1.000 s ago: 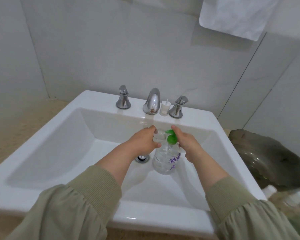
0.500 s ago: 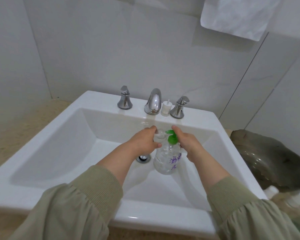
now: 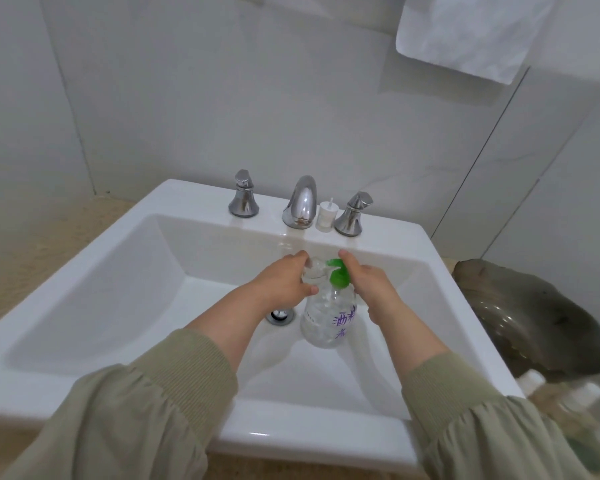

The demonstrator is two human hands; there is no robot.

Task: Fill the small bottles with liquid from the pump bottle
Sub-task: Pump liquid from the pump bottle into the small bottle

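A clear pump bottle [image 3: 328,318] with purple lettering and a green pump head [image 3: 338,276] stands in the white sink basin [image 3: 125,299]. My left hand [image 3: 284,284] grips a small clear bottle [image 3: 313,271] right at the pump's nozzle. My right hand [image 3: 369,285] rests on the green pump head from the right, its forefinger lying over the top. A small white cap with a tube [image 3: 327,216] stands on the sink deck between the spout and the right tap handle.
A chrome spout [image 3: 302,202] and two chrome handles [image 3: 243,200] [image 3: 354,216] line the back deck. The drain [image 3: 280,315] lies left of the pump bottle. A dark bag [image 3: 530,317] and white-capped bottles [image 3: 530,379] sit at the right. A white towel [image 3: 471,29] hangs above.
Both hands stay where they were on the small bottle and the pump head. Only the view has drifted slightly.
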